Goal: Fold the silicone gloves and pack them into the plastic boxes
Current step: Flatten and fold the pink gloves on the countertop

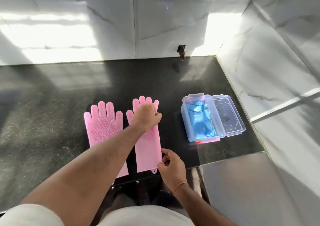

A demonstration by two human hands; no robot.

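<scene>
we had two pink silicone gloves lying flat, side by side, palms up on the dark stone counter [52, 121], fingers pointing away from us. our left hand [147, 117] reached across and closed on the right-hand glove [148, 147] at its far edge, near the base of the fingers. our right hand [170, 165] pinched the same glove's right edge close to the cuff, thumb and fingers shut on the silicone. the left-hand glove [102, 123] lay untouched, its cuff partly hidden under our left forearm. well to the right stood a clear plastic box [215, 120] holding blue gloves [200, 120], with its clear lid [228, 114] lying just beside it against the white wall.
</scene>
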